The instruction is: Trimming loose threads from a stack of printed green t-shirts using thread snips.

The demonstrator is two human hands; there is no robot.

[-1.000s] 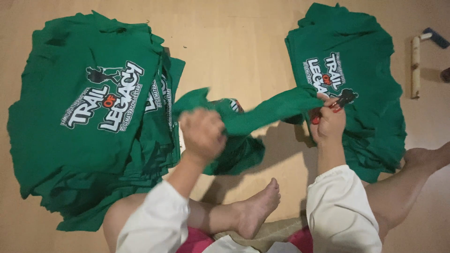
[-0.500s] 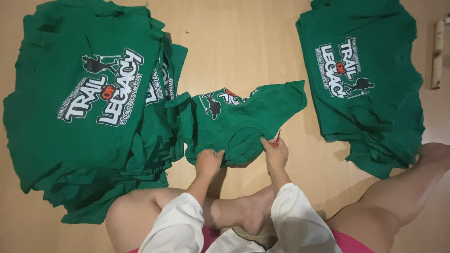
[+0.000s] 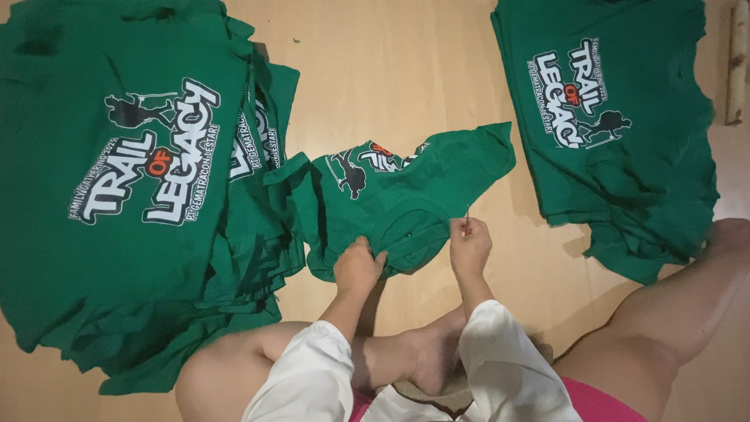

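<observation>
A green printed t-shirt (image 3: pixel 406 187) lies crumpled on the wooden floor in front of me. My left hand (image 3: pixel 358 266) grips its fabric at the collar's left side. My right hand (image 3: pixel 469 244) pinches something thin, maybe a thread or tag, at the collar's right edge. A large pile of the same green shirts (image 3: pixel 133 180) is spread at my left. A smaller folded stack (image 3: pixel 609 117) sits at my right. My bare legs are crossed below my hands.
A pale wooden stick (image 3: pixel 736 62) lies near the right edge of the floor (image 3: pixel 375 70). My right knee (image 3: pixel 687 297) extends toward the folded stack. My foot (image 3: pixel 426 363) rests under my wrists.
The shirt, held stretched in the air between both hands a second ago, now lies on the floor. Both hands have moved together to its collar, and my view has shifted.
</observation>
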